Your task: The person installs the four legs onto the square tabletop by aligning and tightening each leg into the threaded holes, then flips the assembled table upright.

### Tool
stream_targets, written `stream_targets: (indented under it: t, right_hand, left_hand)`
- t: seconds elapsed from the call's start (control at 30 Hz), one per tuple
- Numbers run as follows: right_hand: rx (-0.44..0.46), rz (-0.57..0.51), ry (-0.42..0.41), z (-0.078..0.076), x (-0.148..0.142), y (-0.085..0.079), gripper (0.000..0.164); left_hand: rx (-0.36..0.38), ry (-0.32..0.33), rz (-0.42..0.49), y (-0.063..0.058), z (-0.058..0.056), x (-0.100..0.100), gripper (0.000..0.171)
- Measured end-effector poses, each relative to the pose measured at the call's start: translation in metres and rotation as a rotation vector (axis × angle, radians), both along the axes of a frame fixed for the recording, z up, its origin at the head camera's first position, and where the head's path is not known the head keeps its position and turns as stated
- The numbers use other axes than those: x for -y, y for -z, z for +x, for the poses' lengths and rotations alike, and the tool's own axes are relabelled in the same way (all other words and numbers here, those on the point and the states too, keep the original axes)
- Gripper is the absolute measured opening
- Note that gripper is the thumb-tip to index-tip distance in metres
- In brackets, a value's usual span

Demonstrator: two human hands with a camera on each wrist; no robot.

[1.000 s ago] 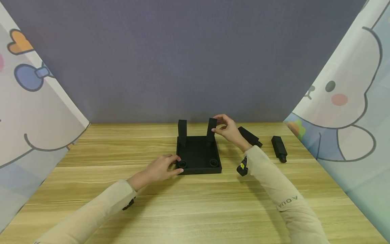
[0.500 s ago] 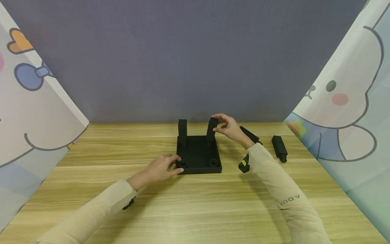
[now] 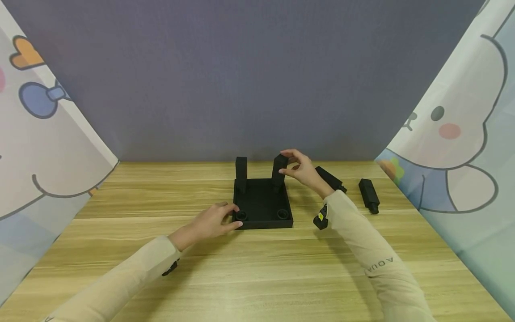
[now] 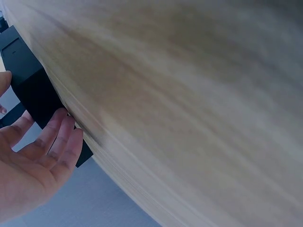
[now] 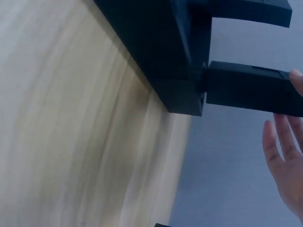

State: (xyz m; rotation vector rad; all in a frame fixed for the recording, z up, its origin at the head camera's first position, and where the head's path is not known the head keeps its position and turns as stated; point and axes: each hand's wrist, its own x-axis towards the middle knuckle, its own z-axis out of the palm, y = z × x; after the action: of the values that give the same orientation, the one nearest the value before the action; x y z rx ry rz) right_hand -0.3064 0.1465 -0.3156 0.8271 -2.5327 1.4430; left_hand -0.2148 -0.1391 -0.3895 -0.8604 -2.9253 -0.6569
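A shallow black square tabletop [image 3: 261, 203], like that of a small table lying upside down, has round sockets at its front corners. Two square black legs stand on its far corners: the left leg [image 3: 241, 174] and the right leg [image 3: 278, 175]. My right hand [image 3: 304, 172] pinches the right leg near its upper end, thumb in front and fingers behind. In the right wrist view, this leg [image 5: 246, 87] meets the tabletop at its narrow end. With thumb and fingers, my left hand [image 3: 211, 223] grips the near left corner of the tabletop.
Two loose black legs lie on the wooden table [image 3: 257, 277] to the right: one leg [image 3: 329, 179] partly behind the right wrist, another leg [image 3: 369, 196] farther right. A grey panel [image 3: 249, 80] stands along the back, with printed cartoon sheets at both sides.
The right leg has turned slightly about its length between my right fingers. My right wrist swung a little to the right and then back. The left hand and tabletop stay put.
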Motion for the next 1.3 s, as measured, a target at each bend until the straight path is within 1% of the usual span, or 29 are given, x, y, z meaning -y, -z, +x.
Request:
stream_targets:
  t: [0.23, 0.33, 0.4, 0.5, 0.6, 0.67, 0.77, 0.87, 0.93, 1.0, 1.1, 1.17, 1.2, 1.3]
  right_hand:
    - [0.071, 0.044, -0.062, -0.008, -0.003, -0.003, 0.056]
    - [0.110, 0.048, -0.095, -0.014, -0.005, -0.001, 0.057]
    - [0.130, 0.039, -0.117, -0.021, -0.008, 0.003, 0.057]
    - [0.123, 0.035, -0.128, -0.030, -0.011, 0.012, 0.056]
    - [0.086, 0.032, -0.092, -0.035, -0.011, 0.021, 0.054]
    - [0.060, 0.023, -0.052, -0.034, -0.009, 0.024, 0.054]
    - [0.037, -0.015, 0.011, -0.029, -0.004, 0.027, 0.054]
    - [0.032, -0.080, 0.033, -0.019, 0.002, 0.022, 0.054]
    - [0.027, -0.107, 0.034, -0.012, 0.005, 0.018, 0.053]
    - [0.032, -0.111, 0.027, -0.006, 0.006, 0.012, 0.053]
    - [0.044, -0.073, 0.016, -0.002, 0.005, 0.007, 0.054]
    - [0.058, -0.049, -0.004, -0.003, 0.003, 0.005, 0.055]
    - [0.061, -0.037, -0.013, -0.007, 0.001, 0.007, 0.055]
    - [0.076, -0.019, -0.049, -0.012, -0.002, 0.007, 0.054]
  left_hand:
    - [0.003, 0.004, -0.003, 0.000, 0.000, 0.001, 0.041]
    - [0.000, 0.006, -0.007, -0.001, 0.000, 0.000, 0.040]
    - [0.000, 0.007, -0.008, -0.001, 0.000, 0.000, 0.040]
    - [0.001, 0.003, -0.010, -0.001, 0.000, 0.000, 0.040]
    - [0.001, -0.001, -0.012, -0.001, 0.001, -0.001, 0.041]
    - [-0.003, -0.004, -0.014, -0.001, 0.001, -0.001, 0.041]
    - [-0.002, -0.004, -0.014, 0.000, 0.001, 0.000, 0.041]
    - [-0.001, -0.004, -0.015, 0.000, 0.000, -0.001, 0.041]
    - [-0.003, -0.005, -0.017, 0.001, 0.000, -0.001, 0.041]
    - [-0.004, -0.007, -0.019, 0.001, 0.000, -0.001, 0.041]
    - [-0.008, -0.006, -0.022, 0.001, 0.000, -0.001, 0.041]
    - [-0.011, -0.004, -0.022, 0.001, 0.000, -0.001, 0.041]
    - [-0.013, -0.002, -0.022, 0.001, 0.001, -0.001, 0.041]
    - [-0.018, -0.002, -0.023, 0.000, 0.001, -0.001, 0.041]
